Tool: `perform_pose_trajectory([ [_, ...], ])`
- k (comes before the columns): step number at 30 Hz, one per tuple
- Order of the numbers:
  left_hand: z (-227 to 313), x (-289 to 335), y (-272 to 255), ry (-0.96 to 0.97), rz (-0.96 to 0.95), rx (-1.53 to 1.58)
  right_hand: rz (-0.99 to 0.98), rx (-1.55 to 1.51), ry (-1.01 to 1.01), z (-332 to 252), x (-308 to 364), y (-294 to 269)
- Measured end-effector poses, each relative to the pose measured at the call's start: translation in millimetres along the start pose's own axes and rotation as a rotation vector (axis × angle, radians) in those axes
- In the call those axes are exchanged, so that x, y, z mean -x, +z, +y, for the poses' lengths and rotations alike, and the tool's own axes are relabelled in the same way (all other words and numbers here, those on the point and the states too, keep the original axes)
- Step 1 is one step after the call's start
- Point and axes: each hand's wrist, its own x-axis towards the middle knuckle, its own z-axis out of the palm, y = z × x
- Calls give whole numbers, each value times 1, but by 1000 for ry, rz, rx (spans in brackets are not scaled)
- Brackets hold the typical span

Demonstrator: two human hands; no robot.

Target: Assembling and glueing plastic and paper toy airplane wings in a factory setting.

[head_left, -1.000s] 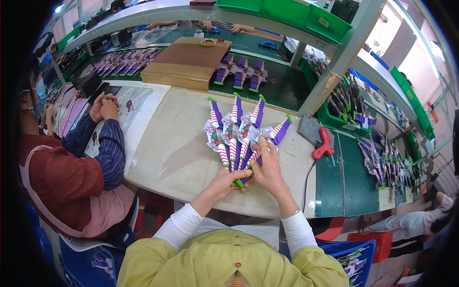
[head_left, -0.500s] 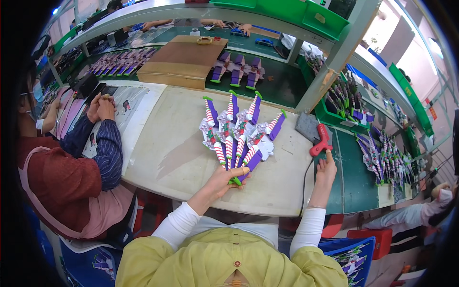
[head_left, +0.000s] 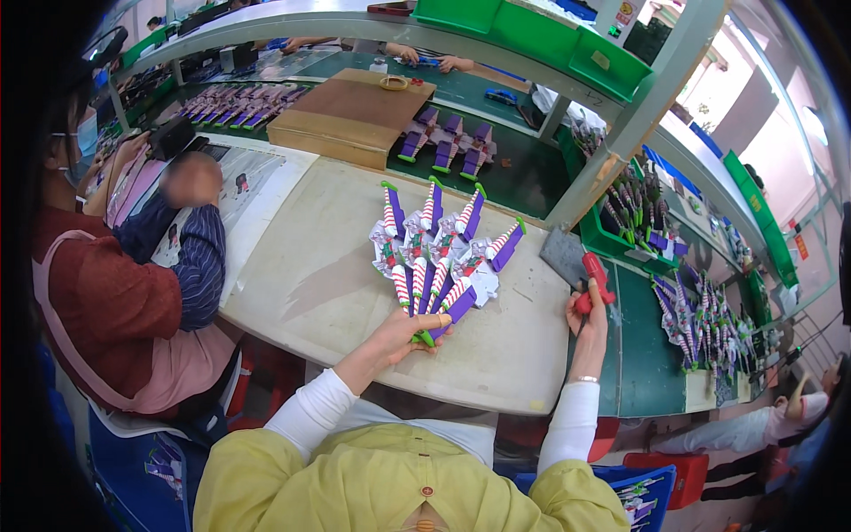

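Note:
A fan of several toy wing pieces (head_left: 429, 277), white with red stripes, purple panels and green tips, lies over the pale work board (head_left: 328, 301). My left hand (head_left: 396, 341) pinches their near ends together, thumb on top. Off to the right, my right hand (head_left: 587, 335) has its fingers closed round the grip of a red glue gun (head_left: 596, 269). The gun rests by a dark grey slab (head_left: 559, 255), and its cord runs down past my wrist. Part of the grip is hidden behind my fingers.
A cardboard box (head_left: 341, 120) stands behind the board, with more wing pieces (head_left: 448, 146) beside it. Green bins (head_left: 629, 248) and a heap of wings (head_left: 705, 324) fill the right. A shelf post (head_left: 634, 133) rises there. A co-worker (head_left: 115, 310) sits at left.
My right hand has moved up from the gun's lower end and closed round its grip. The left hand still holds the wing pieces. The whole view has shifted slightly.

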Motion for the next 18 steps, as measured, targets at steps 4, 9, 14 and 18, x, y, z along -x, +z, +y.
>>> perform_pose_trajectory([
  [4, -1, 2, -3, -10, 12, 22, -228, 501, -225, 26, 83, 52],
  [9, 1, 0, -1, -15, 19, 13, -547, 960, -233, 42, 148, 109],
  [14, 0, -4, 1, -12, 6, 8, -554, 1183, -184, 54, 155, 126],
  [18, 0, -3, -1, -22, 15, 17, -547, 1270, -137, 58, 153, 135],
])
